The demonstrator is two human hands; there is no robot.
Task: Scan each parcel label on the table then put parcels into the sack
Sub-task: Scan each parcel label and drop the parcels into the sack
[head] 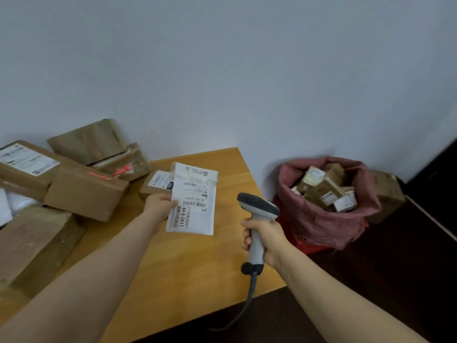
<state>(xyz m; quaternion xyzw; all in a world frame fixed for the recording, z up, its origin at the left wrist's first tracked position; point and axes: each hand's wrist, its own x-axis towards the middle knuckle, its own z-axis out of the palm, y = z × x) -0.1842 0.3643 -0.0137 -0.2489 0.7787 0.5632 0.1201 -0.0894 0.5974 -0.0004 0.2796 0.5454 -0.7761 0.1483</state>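
White padded mailer (191,201) is held up above the wooden table (197,268), label side to the camera. Barcodes and bold printed digits are legible, with the text running sideways. The left hand (159,206) grips the mailer at its left edge, thumb pressed on the label face; the other fingers are behind it and out of sight. The right hand (264,240) is wrapped round the pale grey handle of a barcode scanner (258,214), all fingers curled about it. The scanner's dark-topped head is angled up and left toward the mailer, near its lower right corner but apart from it. A grey cable (244,308) drops from the handle base past the table's front edge. Just behind the mailer a small cardboard box (154,184) with a white label lies on the table. Further left there is a heap: a plain brown box (84,194), a long box (24,167) with a large white label, and a brown paper parcel (89,141) leaning on top near the wall (222,70). A big box (34,243) lies at the near left edge. The dull red sack (321,226) stands on the dark floor (371,280) just beside the table's far right corner. Its mouth is open and rolled down, and several small labelled parcels (326,189) are piled inside. One more brown carton (385,194) sits on the floor against the sack's right side.
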